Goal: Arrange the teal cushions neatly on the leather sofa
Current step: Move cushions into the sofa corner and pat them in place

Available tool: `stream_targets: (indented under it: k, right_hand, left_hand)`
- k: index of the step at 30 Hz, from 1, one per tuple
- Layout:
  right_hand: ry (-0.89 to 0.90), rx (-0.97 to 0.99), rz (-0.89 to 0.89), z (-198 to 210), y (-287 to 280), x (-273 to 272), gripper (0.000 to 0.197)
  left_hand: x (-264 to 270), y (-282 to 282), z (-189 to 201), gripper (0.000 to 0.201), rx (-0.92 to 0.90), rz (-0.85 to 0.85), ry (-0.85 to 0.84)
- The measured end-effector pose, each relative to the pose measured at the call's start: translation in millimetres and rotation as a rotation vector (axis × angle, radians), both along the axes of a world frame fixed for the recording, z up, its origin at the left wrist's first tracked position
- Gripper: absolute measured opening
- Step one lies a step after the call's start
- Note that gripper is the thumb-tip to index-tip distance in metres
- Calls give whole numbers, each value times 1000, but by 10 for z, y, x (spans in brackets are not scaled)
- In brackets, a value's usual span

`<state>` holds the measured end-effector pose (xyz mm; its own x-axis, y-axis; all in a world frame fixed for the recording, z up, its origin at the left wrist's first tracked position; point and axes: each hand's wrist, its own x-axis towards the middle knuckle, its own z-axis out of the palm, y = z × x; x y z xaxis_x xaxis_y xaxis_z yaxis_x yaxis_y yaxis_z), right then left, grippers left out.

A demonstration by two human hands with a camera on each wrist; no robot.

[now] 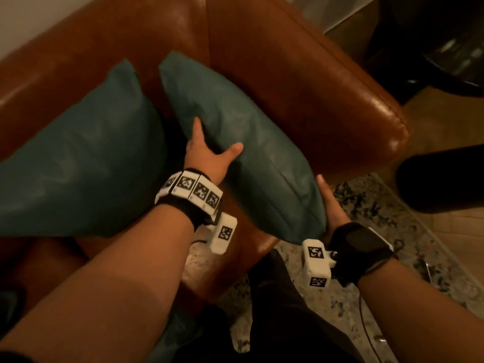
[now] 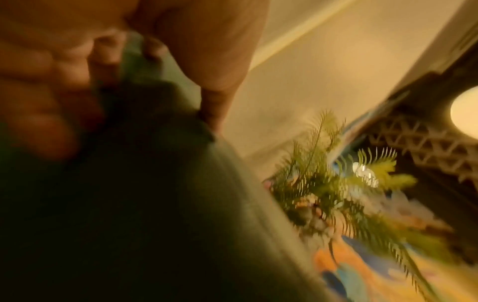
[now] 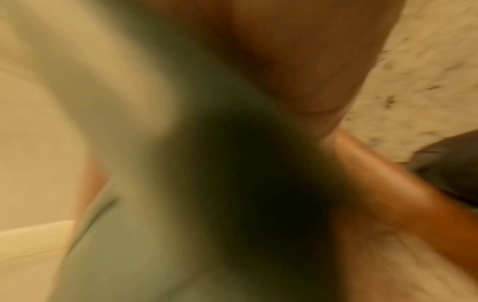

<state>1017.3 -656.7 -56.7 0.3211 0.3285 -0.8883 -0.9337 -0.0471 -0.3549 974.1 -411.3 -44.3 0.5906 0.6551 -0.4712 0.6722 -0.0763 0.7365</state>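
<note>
Two teal cushions lie on the brown leather sofa point(image 1: 288, 61). The left cushion point(image 1: 86, 163) leans against the backrest, untouched. Both hands hold the right cushion point(image 1: 251, 137), which is tilted with its far corner against the backrest and its near corner over the seat's front edge. My left hand point(image 1: 209, 153) grips its left edge, thumb on top and fingers behind. My right hand point(image 1: 330, 205) holds the near right edge, its fingers hidden under the fabric. The blurred left wrist view shows the thumb point(image 2: 214, 81) pressing on the cushion point(image 2: 129, 204). The right wrist view is smeared, with teal fabric point(image 3: 181, 183) filling it.
A speckled rug point(image 1: 379, 218) covers the floor in front of the sofa. A dark rounded object point(image 1: 440, 179) stands to the right and dark furniture point(image 1: 432, 43) at the back right. More teal fabric point(image 1: 178, 336) shows by my dark trousers point(image 1: 282, 297). A leafy plant point(image 2: 336, 183) is nearby.
</note>
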Motion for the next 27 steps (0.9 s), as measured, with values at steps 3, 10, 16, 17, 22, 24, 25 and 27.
stream_targets:
  k: [3, 10, 16, 17, 22, 24, 25, 27]
  right_hand:
    - [-125, 54, -102, 39, 14, 22, 90]
    - [-506, -11, -158, -151, 103, -281, 75]
    - [-461, -20, -192, -75, 263, -264, 43]
    - [-448, -12, -211, -34, 254, -210, 41]
    - [-725, -343, -63, 81, 239, 264, 48]
    - [-1005, -700, 312, 223, 318, 411, 88]
    - [-1133, -823, 532, 315, 390, 456, 96]
    - [-1297, -925, 879, 421, 558, 538, 99]
  left_hand:
    - [199, 74, 7, 110, 17, -84, 108]
    - [542, 326, 54, 115, -49, 132, 212]
    - [618, 515, 194, 57, 223, -104, 238]
    - [644, 547, 223, 55, 243, -84, 199]
    - [758, 542, 72, 35, 100, -19, 130]
    - [795, 487, 15, 37, 32, -70, 131]
    - [808, 470, -19, 44, 34, -106, 128]
    - [816, 465, -75, 58, 68, -152, 131]
